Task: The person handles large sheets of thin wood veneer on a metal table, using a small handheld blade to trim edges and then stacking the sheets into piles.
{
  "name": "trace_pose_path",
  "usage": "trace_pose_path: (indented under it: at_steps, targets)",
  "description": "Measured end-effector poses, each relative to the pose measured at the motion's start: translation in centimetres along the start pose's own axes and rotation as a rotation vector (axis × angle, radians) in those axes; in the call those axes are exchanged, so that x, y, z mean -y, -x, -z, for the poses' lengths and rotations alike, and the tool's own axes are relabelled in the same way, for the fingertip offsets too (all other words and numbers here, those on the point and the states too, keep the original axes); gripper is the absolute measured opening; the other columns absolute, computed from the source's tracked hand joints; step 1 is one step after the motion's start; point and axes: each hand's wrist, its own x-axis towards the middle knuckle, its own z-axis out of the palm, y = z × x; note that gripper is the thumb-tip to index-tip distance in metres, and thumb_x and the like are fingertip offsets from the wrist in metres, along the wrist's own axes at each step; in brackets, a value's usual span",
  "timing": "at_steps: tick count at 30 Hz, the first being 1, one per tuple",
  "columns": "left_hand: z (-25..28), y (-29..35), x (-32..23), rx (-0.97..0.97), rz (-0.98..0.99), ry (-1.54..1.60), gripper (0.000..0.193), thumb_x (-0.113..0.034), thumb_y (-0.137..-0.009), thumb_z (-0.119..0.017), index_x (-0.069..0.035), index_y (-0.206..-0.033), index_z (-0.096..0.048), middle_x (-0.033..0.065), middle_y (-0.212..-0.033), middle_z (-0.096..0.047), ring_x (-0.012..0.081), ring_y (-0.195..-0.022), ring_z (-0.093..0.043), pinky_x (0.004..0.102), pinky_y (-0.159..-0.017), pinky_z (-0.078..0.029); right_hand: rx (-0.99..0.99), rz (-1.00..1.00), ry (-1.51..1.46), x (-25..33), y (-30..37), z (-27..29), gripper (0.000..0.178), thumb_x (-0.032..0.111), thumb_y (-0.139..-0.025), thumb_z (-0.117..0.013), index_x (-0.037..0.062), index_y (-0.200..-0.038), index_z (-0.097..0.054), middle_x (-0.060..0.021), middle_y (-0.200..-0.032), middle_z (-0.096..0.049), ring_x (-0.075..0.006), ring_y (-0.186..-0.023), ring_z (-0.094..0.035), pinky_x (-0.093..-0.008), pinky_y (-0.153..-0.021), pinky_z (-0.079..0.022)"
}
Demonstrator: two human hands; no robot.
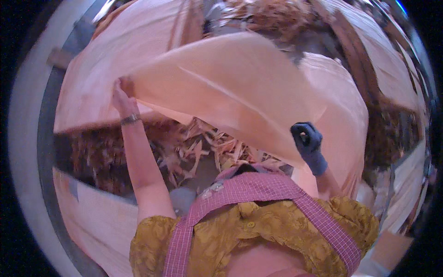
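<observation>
A large, thin, pale sheet of wood veneer point(230, 78) is raised in front of me, bowed and creased along its middle. My bare left hand point(123, 98), with a band on its wrist, grips the sheet's left end. At the right end of the same sheet, my right hand point(308, 138) wears a dark blue-grey glove. Its fingers are curled into a ring against the veneer; the exact spot they pinch is hard to see.
A stack of pale sheets point(97, 87) lies at the far left, another point(101, 221) at the near left. More pale sheets point(341, 87) lie right of the raised one. Torn wood strips point(198, 147) litter the ground before me; a heap of scraps point(272, 18) lies beyond.
</observation>
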Motion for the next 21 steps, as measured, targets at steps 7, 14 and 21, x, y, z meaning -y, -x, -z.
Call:
trace_pose_path:
  at_steps: [7, 14, 21]
  targets:
    - [26.1, -4.3, -20.6, -0.438, -0.337, 0.030, 0.030, -0.022, -0.095, -0.051, -0.003, -0.118, -0.058, 0.0117, -0.117, -0.062, 0.0267, -0.105, -0.062, 0.0425, -0.091, -0.053, 0.711, -0.571, -0.768, 7.8, -1.5, -22.1, 0.035, 0.029, -0.092, -0.064, 0.0052, -0.116, -0.056, -0.0098, -0.106, -0.066, -0.0244, -0.083, -0.067, -0.0305, -0.068, -0.053]
    - [48.4, 0.8, -31.4, -0.826, -0.618, 0.027, 0.035, -0.030, -0.094, -0.050, -0.004, -0.115, -0.058, 0.0102, -0.118, -0.062, 0.0269, -0.108, -0.060, 0.0438, -0.093, -0.049, 0.898, -1.150, -1.369, 17.7, -14.1, -44.6, 0.074, 0.063, -0.090, -0.050, 0.0118, -0.142, -0.034, -0.0100, -0.128, -0.057, -0.0198, -0.088, -0.064, -0.0280, -0.049, -0.048]
    - [64.5, 14.0, -35.8, -1.258, -0.772, -0.196, 0.042, -0.039, -0.095, -0.049, -0.009, -0.125, -0.053, 0.0094, -0.120, -0.058, 0.0232, -0.108, -0.056, 0.0414, -0.089, -0.048, 1.504, -0.822, -2.020, 36.3, -21.8, -68.9, 0.034, 0.042, -0.096, -0.053, 0.0178, -0.118, -0.060, -0.0015, -0.108, -0.065, -0.0181, -0.084, -0.061, -0.0314, -0.063, -0.052]
